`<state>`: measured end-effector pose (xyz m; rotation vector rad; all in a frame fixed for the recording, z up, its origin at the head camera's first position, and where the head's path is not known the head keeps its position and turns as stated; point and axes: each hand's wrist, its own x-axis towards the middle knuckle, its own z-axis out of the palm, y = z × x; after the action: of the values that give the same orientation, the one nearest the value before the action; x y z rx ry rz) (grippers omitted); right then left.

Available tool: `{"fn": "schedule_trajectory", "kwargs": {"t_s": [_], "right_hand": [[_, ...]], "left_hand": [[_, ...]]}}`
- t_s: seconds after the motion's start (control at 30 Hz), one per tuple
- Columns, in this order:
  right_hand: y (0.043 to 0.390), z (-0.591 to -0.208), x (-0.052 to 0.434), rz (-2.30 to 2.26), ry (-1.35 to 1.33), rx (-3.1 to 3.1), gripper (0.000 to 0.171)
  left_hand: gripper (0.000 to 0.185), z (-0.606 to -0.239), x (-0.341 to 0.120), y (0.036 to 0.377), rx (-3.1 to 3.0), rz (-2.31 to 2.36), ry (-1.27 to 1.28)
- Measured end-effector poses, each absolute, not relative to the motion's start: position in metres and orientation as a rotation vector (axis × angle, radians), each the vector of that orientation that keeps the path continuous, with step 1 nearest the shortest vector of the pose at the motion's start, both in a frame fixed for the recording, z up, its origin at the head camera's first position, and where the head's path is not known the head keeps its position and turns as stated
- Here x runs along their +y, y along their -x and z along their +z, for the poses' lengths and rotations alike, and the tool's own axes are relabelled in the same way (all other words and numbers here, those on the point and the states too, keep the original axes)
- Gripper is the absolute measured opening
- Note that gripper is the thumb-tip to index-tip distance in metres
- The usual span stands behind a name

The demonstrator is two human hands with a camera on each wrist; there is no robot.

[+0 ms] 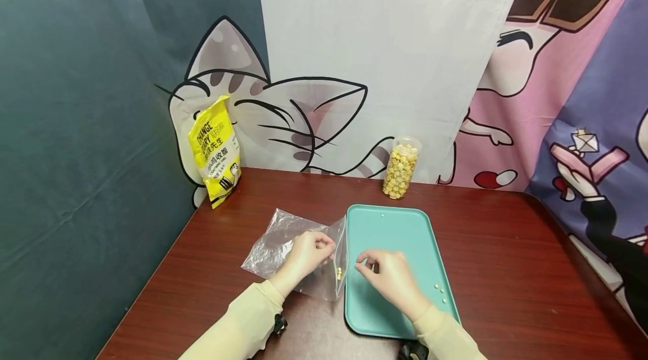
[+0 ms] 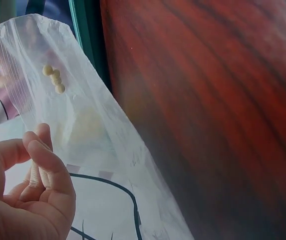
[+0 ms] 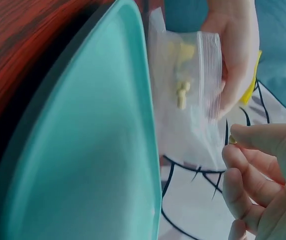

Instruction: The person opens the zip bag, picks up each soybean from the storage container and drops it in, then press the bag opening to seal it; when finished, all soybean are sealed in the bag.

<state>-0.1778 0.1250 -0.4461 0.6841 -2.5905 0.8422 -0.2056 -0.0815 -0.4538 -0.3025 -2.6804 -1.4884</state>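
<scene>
A clear zip bag [image 1: 283, 243] lies on the wooden table, its open mouth raised at the left edge of a teal tray [image 1: 400, 236]. My left hand [image 1: 324, 244] pinches the bag near the zip strip and holds it up. A few small yellow pellets [image 1: 339, 274] sit inside the bag [image 2: 83, 115], seen as a short row of pellets [image 2: 53, 78] in the left wrist view. Over the tray, just right of the bag mouth, my right hand [image 1: 361, 263] pinches a single yellow pellet [image 3: 232, 140] between thumb and fingertip. Three loose pellets [image 1: 440, 291] lie near the tray's right rim.
A clear jar [image 1: 401, 167] full of yellow pellets stands behind the tray against the backdrop. A yellow packet [image 1: 215, 149] leans at the back left corner. One stray pellet [image 1: 382, 215] lies near the tray's far edge. Printed cloth backdrops enclose the table.
</scene>
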Motion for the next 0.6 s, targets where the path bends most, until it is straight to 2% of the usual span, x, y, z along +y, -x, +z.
{"fn": "schedule_trajectory", "kwargs": {"t_s": [0.3,0.6], "right_hand": [[0.177,-0.444,0.108,0.875,-0.803,-2.549,0.011],[0.178,-0.447,0.118,0.967,-0.747,-2.547,0.011]], "left_hand": [[0.007,-0.451,-0.081,0.203,-2.695,-1.451,0.324],[0.007,-0.451,-0.082,0.205,-2.705,-1.422,0.333]]}}
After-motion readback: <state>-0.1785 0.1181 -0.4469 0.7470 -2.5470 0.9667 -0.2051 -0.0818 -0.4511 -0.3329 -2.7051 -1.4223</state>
